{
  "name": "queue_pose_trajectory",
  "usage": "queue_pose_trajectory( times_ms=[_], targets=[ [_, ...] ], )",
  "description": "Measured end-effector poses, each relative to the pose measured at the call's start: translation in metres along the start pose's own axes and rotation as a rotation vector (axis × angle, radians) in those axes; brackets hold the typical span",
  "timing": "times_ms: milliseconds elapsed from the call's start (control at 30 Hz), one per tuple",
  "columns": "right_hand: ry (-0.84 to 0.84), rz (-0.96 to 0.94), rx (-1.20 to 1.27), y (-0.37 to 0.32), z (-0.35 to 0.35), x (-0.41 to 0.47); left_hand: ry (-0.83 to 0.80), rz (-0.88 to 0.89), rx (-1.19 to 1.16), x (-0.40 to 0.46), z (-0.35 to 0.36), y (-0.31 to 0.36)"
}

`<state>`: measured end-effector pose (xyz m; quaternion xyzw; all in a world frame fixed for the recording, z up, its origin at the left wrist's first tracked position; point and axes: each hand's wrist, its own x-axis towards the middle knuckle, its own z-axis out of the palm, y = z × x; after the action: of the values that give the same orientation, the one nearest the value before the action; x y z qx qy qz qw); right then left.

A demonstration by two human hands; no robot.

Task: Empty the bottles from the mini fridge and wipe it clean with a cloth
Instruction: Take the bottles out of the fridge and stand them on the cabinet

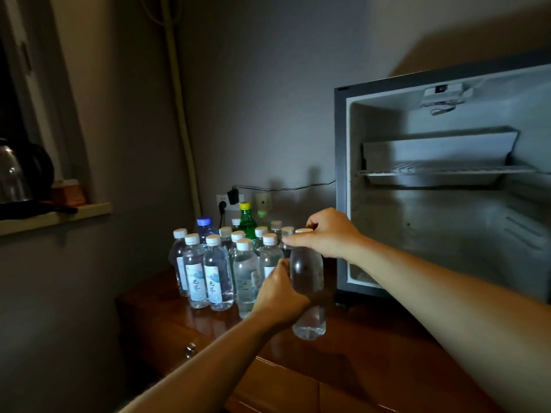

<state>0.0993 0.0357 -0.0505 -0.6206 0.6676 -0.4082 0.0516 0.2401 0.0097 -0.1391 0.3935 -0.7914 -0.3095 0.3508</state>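
On the wooden table, head view: left hand wraps a narrow grip round the body of a clear water bottle; right hand pinches its white cap. Bottle stands between the cluster of bottles and the open mini fridge, whose wire shelf sits bare.

The mini fridge is positioned on the desk with its interior exposed; one wire shelf is fitted. A cluster of upright, capped bottles is arranged just beside it. One clear bottle is held upright.
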Motion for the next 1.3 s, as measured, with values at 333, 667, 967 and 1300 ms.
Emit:
queue_pose_trajectory(
  times_ms=[333,667,967,1300],
  targets=[
    [-0.064,-0.060,-0.032,-0.031,0.052,0.019,0.161,-0.009,0.240,-0.017,-0.051,-0.043],
    [-0.278,-0.347,-0.010,-0.072,0.097,0.033,0.170,-0.096,0.057,-0.018,-0.104,-0.088],
    [-0.160,-0.608,-0.242,-0.086,0.135,0.048,0.191,-0.128,-0.024,0.003,-0.118,-0.127],
    [0.054,-0.764,-0.441,-0.055,0.150,0.067,0.281,-0.118,0.201,0.026,-0.112,-0.137]
  ],
)
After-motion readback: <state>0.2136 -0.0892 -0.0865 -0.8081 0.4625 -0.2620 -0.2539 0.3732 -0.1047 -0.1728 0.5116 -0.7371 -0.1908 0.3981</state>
